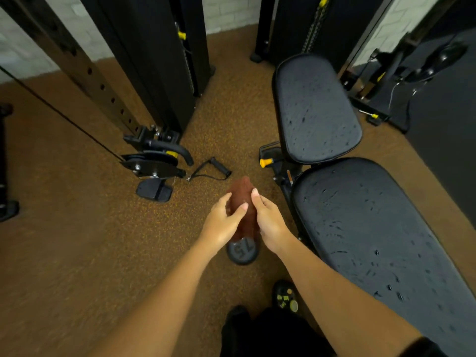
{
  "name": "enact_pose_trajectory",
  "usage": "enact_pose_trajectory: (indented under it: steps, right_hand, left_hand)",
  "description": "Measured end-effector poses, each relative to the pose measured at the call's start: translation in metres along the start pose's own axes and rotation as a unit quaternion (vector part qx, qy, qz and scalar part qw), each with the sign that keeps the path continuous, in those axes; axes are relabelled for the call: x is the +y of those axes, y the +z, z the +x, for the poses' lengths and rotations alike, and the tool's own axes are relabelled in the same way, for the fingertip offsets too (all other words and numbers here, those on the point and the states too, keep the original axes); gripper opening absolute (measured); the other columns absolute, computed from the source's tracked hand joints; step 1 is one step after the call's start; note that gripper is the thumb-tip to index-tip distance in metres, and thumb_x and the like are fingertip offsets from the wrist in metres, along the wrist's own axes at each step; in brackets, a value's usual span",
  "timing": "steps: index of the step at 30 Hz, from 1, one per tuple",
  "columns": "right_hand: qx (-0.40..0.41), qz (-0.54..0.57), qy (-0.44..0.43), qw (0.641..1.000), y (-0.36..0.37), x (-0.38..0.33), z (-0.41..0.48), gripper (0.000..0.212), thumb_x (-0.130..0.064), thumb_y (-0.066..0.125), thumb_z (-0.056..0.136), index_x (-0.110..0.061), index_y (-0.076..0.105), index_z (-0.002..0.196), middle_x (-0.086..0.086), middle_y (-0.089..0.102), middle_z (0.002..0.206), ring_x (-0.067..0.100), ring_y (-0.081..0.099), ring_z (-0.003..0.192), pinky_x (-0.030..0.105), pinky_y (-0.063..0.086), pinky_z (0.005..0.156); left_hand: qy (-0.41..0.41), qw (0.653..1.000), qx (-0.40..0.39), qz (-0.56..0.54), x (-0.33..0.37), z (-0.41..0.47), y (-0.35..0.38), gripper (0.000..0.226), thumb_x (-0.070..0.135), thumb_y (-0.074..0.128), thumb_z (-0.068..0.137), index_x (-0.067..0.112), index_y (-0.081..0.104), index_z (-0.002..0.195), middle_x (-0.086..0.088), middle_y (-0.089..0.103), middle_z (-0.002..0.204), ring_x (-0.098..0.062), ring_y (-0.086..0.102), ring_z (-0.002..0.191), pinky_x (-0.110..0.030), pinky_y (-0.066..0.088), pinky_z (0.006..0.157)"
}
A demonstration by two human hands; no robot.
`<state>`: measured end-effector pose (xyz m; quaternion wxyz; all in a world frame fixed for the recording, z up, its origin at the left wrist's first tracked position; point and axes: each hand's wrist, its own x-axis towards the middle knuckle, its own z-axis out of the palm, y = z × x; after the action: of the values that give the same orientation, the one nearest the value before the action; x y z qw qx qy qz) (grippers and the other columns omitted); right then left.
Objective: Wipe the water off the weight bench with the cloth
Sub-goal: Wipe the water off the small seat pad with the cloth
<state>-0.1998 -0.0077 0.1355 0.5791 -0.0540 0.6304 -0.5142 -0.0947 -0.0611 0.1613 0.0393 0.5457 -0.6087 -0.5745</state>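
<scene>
Brown cloth [241,191] bunched; black bench pads [360,217] dotted w/ droplets [377,252].

A gym: a black padded weight bench [360,228] stands right of the right hand [271,222], black cable machines [154,73] with yellow pins rise beyond the left hand [222,222], and a round dark weight [242,251] marked 75 lies under both.

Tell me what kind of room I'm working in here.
Most likely a gym: a padded weight bench beaded with water, a cable machine with pulley and handle, and a dumbbell marked 75 on the speckled floor.
</scene>
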Motion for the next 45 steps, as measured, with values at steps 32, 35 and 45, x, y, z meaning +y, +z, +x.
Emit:
enact_pose_trajectory:
  steps: [32,35,45]
  right_hand:
    - [0.105,0.054,-0.112,0.987,-0.12,-0.22,0.144,0.036,-0.014,0.046,0.098,-0.026,0.047,0.131,0.003,0.051,0.131,0.021,0.052,0.116,0.041,0.044,0.1]
    - [0.152,-0.122,-0.16,0.968,-0.135,-0.226,0.167,0.038,-0.026,0.046,0.097,-0.031,0.044,0.134,0.002,0.045,0.134,0.021,0.046,0.12,0.048,0.04,0.104]
    - [0.232,-0.356,-0.236,0.874,-0.144,-0.277,0.241,0.043,-0.029,0.037,0.101,-0.023,0.035,0.143,0.006,0.023,0.15,0.028,0.017,0.134,0.036,0.02,0.109]
  left_hand:
    - [0.135,0.962,0.068,0.226,0.198,0.178,0.061,0.059,0.036,0.051,0.093,0.017,0.027,0.143,-0.004,0.028,0.144,-0.023,0.036,0.13,-0.045,0.027,0.108]
    - [0.158,0.946,0.057,0.276,0.205,0.204,0.053,0.061,0.03,0.052,0.093,0.016,0.024,0.144,-0.003,0.025,0.146,-0.023,0.038,0.128,-0.045,0.03,0.108]
    - [0.225,0.835,0.0,0.502,0.244,0.28,0.037,0.093,0.038,0.063,0.085,0.011,0.001,0.149,-0.007,-0.004,0.157,-0.026,0.003,0.143,-0.044,0.012,0.114]
